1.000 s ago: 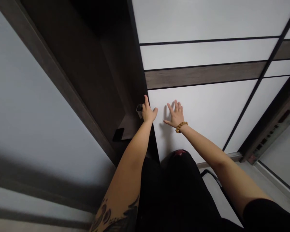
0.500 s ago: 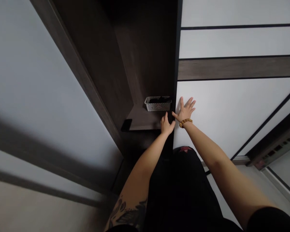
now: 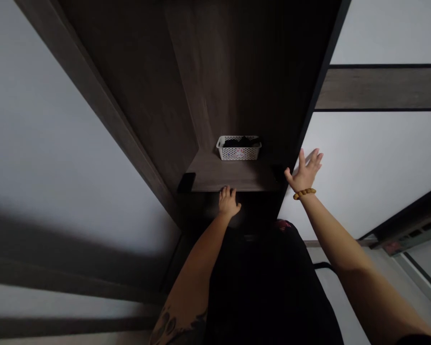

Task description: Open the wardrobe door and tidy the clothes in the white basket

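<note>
My right hand [image 3: 305,172], with a bead bracelet on the wrist, lies flat with fingers spread on the white sliding door [image 3: 373,163] near its dark left edge. My left hand [image 3: 229,201] rests with fingers curled loosely at the front edge of a dark wooden shelf [image 3: 233,178] inside the wardrobe; nothing shows in it. A white perforated basket [image 3: 239,148] with dark items stands at the back of that shelf.
A small black object [image 3: 187,182] lies at the shelf's left front corner, another dark one [image 3: 277,173] at the right. The wardrobe's dark side panel [image 3: 129,96] rises on the left beside a white wall. A door track runs along the floor at the right.
The sliding door has moved right under my right hand, baring the whole shelf and basket. My left hand has left the door edge and dropped to the shelf's front.
</note>
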`<state>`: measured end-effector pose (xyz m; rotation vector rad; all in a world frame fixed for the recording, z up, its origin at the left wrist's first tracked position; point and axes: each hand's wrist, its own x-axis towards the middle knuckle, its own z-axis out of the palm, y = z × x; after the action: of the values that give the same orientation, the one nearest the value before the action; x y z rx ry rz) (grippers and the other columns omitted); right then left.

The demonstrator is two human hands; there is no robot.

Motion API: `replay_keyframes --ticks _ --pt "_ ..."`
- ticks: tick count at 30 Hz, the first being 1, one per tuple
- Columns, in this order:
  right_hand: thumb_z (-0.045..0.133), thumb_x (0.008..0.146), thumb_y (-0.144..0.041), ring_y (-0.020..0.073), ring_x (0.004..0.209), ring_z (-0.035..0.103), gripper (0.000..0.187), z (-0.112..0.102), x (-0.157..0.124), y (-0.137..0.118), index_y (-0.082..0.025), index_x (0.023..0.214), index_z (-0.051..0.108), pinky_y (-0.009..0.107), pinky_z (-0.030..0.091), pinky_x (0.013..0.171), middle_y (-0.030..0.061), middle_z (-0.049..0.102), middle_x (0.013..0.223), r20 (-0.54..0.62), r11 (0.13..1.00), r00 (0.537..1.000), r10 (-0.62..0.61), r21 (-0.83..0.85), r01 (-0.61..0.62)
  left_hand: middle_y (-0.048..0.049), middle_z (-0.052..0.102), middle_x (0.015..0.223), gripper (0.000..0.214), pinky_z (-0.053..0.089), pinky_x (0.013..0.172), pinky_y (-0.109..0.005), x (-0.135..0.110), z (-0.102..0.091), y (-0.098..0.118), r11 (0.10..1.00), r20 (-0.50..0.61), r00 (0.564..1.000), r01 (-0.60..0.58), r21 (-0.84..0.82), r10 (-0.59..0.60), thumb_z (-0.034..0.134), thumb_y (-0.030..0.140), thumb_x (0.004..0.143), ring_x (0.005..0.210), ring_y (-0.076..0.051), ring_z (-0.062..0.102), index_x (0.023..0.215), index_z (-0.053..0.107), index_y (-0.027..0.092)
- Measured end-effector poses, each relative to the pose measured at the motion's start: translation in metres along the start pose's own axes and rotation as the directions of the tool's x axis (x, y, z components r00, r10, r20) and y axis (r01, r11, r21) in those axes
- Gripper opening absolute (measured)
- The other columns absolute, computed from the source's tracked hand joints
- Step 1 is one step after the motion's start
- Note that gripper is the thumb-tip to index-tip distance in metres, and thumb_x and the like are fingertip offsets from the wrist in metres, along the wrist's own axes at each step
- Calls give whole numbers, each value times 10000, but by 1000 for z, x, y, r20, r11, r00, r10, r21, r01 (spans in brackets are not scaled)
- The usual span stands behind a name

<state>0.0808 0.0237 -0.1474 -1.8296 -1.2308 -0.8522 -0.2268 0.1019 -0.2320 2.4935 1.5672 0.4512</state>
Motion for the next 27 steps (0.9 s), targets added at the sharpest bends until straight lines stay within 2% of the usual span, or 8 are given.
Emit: replay_keyframes --ticks 2,7,12,16,18,20,23,27 --pt "610 856 -454 548 1630 4 1010 3 -1 16 -279 1739 153 836 278 1140 167 -157 1805 -10 1000 1000 -16 0 16 -220 298 1766 867 189 1347 -519 16 4 -9 998 6 1000 -4 67 3 741 333 834 1657 -385 230 1623 445 133" --pt "567 908 -497 512 1650 28 926 3 -6 49 -261 1731 216 794 279 1185 171 -59 1813 1 1000 1000 7 8 -7 -246 441 1684 820 247 1321 -549 37 24 -26 989 -12 999 52 138 -51 698 366 849 1607 -402 345 1598 478 116" --pt "543 947 -512 475 1663 68 891 21 -23 64 -240 1731 217 761 281 1230 163 8 1811 -7 999 1000 18 44 -18 -224 528 1610 761 190 1341 -547 50 42 -54 991 -83 995 -35 133 46 674 372 856 1551 -404 412 1568 533 143" --pt "540 952 -524 461 1657 142 949 26 -42 59 -257 1747 98 761 300 1240 173 64 1804 2 998 999 43 49 -43 -228 638 1439 570 308 1271 -574 71 43 -71 995 -112 992 -52 79 61 597 391 919 1371 -424 551 1435 664 160" --pt "591 921 -508 445 1637 232 982 23 -51 45 -345 1743 78 729 336 1245 142 143 1795 -61 999 998 18 44 -15 -214 686 1311 463 407 1176 -583 87 41 -77 998 -114 993 -17 61 24 576 412 942 1285 -428 592 1316 732 189" --pt "637 890 -459 423 1583 361 948 29 -59 23 -442 1711 163 694 404 1223 109 283 1747 -103 990 993 -62 120 74 -196 710 1202 390 458 1111 -567 107 39 -84 999 -118 993 19 44 -14 557 422 965 1238 -420 615 1215 763 206" --pt "620 900 -431 389 1491 495 791 72 -61 -15 -388 1643 352 676 468 1194 133 434 1630 82 929 982 -169 346 131 -168 716 1231 362 472 1120 -531 151 39 -99 999 -134 990 40 -19 -42 615 403 943 1263 -393 621 1220 745 210" --pt "659 862 -533 369 1445 527 787 194 -37 -49 -209 1554 469 633 464 1203 202 515 1519 442 868 896 -52 464 -179 -156 640 1462 608 427 1219 -479 223 43 -119 955 -156 976 103 -278 -151 777 381 848 1420 -351 561 1413 622 218"
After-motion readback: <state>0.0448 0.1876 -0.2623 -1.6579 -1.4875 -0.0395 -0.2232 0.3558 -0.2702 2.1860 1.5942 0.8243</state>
